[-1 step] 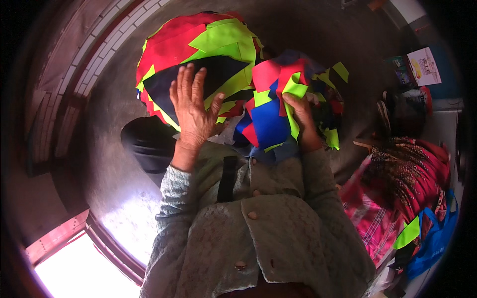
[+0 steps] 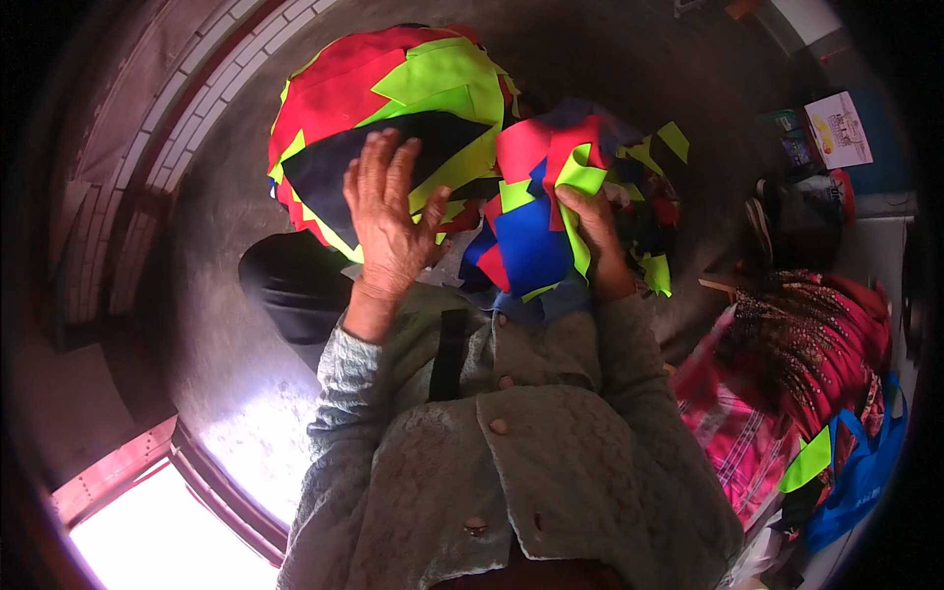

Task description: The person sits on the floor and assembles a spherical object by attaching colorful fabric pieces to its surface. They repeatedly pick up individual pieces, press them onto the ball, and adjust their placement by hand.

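Observation:
My left hand [image 2: 385, 221] is raised with its fingers stretched out and thumb apart, holding nothing. It is at the near side of a large rounded heap [image 2: 339, 98] covered in red, neon yellow-green and dark fabric pieces. In front of my body, my right hand [image 2: 598, 231] is closed on a neon yellow-green fabric scrap [image 2: 580, 177], its thumb on top. Around that scrap are a red piece [image 2: 521, 146] and a blue fabric piece [image 2: 534, 246], bunched over my lap. Whether my right fingers also hold other scraps beneath is hidden.
More mixed scraps [image 2: 657, 270] lie beyond my right hand. To the right are a pink and red patterned cloth [image 2: 787, 334], a blue bag [image 2: 854, 501] and a white printed card or box [image 2: 839, 130]. A bright doorway [image 2: 167, 531] opens at lower left.
My left hand has shifted slightly right and toward me, its fingers still spread. My right hand keeps its hold, and the bunched scraps have moved a touch left.

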Tool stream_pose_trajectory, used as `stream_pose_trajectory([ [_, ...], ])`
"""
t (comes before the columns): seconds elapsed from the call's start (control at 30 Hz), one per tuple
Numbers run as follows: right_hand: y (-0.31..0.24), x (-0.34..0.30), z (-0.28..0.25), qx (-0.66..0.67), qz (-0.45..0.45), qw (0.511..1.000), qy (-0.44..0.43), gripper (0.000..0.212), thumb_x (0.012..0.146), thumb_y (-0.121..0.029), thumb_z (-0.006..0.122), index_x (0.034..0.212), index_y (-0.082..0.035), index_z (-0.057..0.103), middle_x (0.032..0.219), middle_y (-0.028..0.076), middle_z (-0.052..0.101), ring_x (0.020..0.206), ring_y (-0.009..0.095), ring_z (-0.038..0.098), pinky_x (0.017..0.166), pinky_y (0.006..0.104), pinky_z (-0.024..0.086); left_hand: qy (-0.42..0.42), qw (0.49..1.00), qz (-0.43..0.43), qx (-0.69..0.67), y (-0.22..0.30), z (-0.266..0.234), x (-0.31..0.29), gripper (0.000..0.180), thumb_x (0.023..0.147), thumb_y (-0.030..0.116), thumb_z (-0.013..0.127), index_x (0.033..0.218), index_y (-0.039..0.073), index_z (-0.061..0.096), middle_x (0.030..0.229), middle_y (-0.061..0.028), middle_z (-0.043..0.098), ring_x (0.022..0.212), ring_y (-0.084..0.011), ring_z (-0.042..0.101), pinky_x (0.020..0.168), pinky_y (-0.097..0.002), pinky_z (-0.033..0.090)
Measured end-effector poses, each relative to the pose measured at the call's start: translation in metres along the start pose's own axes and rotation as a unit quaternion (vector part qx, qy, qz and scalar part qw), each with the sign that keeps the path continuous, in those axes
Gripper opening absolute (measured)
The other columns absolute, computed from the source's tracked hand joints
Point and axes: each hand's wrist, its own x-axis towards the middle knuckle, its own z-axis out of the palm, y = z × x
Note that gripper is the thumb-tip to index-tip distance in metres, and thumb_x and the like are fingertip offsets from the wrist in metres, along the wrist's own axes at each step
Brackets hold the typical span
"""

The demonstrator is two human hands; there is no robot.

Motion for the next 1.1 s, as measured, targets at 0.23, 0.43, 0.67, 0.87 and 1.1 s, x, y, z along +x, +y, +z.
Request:
stream_pose_trajectory([
  [0.23,0.007,-0.004,0.005,-0.258,-0.101,0.959,-0.056,0.035,0.082,-0.001,0.068,0.114,-0.005,0.056,0.099,0.001,0.063,0.089,0.011,0.061,0.08,0.0248,0.048,-0.119,0.895,-0.154,-0.4,0.052,0.038,0.006,0.029,0.082,0.022,0.073,0.098,0.0,0.062,0.086,-0.0134,0.066,0.077,-0.0205,0.064,0.071,-0.0302,0.05],
  [0.43,0.021,-0.008,-0.002,-0.269,-0.172,0.947,-0.041,0.038,0.08,0.005,0.068,0.115,-0.004,0.056,0.1,0.002,0.063,0.09,0.011,0.061,0.082,0.0272,0.049,-0.15,0.936,-0.133,-0.289,0.069,0.046,0.014,0.033,0.082,0.031,0.071,0.084,0.001,0.059,0.063,-0.0112,0.061,0.058,-0.0267,0.062,0.055,-0.0351,0.047],
  [0.67,-0.001,-0.015,-0.009,-0.075,-0.028,0.99,-0.118,0.061,0.08,-0.029,0.072,0.13,-0.005,0.045,0.12,0.006,0.056,0.105,0.015,0.055,0.088,0.0295,0.046,-0.153,0.88,-0.185,-0.409,0.062,0.061,-0.005,0.021,0.08,0.02,0.071,0.084,0.002,0.061,0.072,-0.012,0.059,0.067,-0.0279,0.059,0.061,-0.0364,0.048],
  [0.87,-0.023,-0.015,-0.006,0.058,0.011,0.994,-0.089,0.059,0.085,-0.035,0.062,0.131,-0.005,0.043,0.124,0.007,0.053,0.11,0.018,0.054,0.09,0.0344,0.046,-0.151,0.915,0.005,-0.374,0.075,0.056,-0.018,0.025,0.075,0.014,0.074,0.099,0.01,0.068,0.1,-0.01,0.057,0.095,-0.028,0.055,0.082,-0.037,0.046],
  [1.1,-0.045,-0.013,0.006,-0.074,0.091,0.993,-0.015,0.051,0.072,0.0,0.071,0.119,-0.007,0.054,0.106,0.003,0.06,0.097,0.018,0.06,0.086,0.0316,0.047,-0.184,0.923,0.114,-0.319,0.084,0.052,-0.026,0.022,0.064,0.012,0.078,0.082,0.009,0.066,0.122,-0.01,0.051,0.115,-0.0318,0.048,0.094,-0.044,0.04],
])
